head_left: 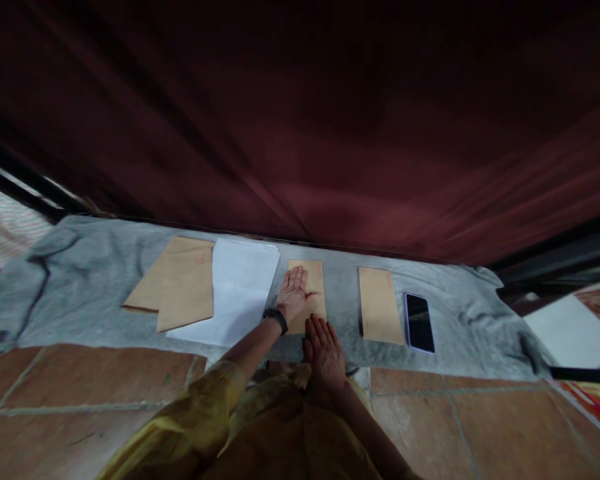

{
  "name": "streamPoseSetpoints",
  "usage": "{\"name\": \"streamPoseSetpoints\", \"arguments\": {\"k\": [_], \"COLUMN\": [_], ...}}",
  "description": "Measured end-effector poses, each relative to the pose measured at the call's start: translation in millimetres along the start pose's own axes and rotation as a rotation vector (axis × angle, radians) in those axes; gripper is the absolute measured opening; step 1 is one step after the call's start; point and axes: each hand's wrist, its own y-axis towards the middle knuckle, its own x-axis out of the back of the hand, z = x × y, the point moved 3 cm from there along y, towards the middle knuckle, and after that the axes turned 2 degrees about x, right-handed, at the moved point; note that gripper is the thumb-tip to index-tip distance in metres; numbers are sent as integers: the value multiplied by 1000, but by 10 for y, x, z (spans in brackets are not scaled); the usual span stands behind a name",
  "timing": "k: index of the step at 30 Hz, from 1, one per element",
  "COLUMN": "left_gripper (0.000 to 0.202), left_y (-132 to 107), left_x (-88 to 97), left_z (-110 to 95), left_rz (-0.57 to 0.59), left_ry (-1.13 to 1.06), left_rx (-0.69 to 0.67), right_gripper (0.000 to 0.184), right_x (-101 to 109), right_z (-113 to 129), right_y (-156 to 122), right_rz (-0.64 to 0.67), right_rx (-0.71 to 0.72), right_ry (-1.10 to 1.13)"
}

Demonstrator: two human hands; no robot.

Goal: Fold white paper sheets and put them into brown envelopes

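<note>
A tan paper envelope lies flat on the grey cloth in front of me. My left hand, with a black band at the wrist, rests palm-up or edge-on upon it, fingers stretched toward its far end; which side faces up is hard to tell. At the near edge of the same envelope is my right hand, fingers extended and its tips touching or just over the lower corner. Part of the envelope is hidden under both hands. To the right lies another tan envelope, with small reddish print at its top corner.
Left of my hands, a stack of white paper lies partly under overlapping tan envelopes. A dark-screened phone sits at the right. The grey cloth covers the long surface; a dark red curtain hangs behind it.
</note>
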Motion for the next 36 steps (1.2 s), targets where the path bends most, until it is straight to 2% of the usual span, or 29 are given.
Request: {"name": "streamPoseSetpoints", "arguments": {"k": [5,8,11,15,17,20,25,30,36], "left_gripper": [72,69,67,67,71,81,82,80,79], "left_y": [0,-104,-422,-1055,-1310,-1519,-1585,-1589,-1592], "left_x": [44,91,132,180,205,222,184,194,240], "left_z": [109,81,-115,-403,-439,-355,-215,-237,-233], "left_rz": [-5,-55,-79,-26,14,63,107,134,124], "left_ry": [23,22,10,-8,-21,-37,-29,-21,-33], "left_rx": [17,-25,-182,-345,-362,-355,-363,-360,-359], "right_gripper": [52,51,49,45,48,51,51,53,55], "right_x": [0,-18,-70,-123,-116,-65,10,18,48], "right_z": [-6,-10,-29,-62,-66,-53,-21,-25,-56], "right_y": [0,-3,-28,-86,-92,-57,-26,-187,-313], "right_rz": [-16,-34,-43,-45,-9,37,31,62,60], "right_rx": [17,20,25,51,66,55,30,84,51], "right_ry": [-3,-10,-19,-33,-46,-60,-61,-13,-13]}}
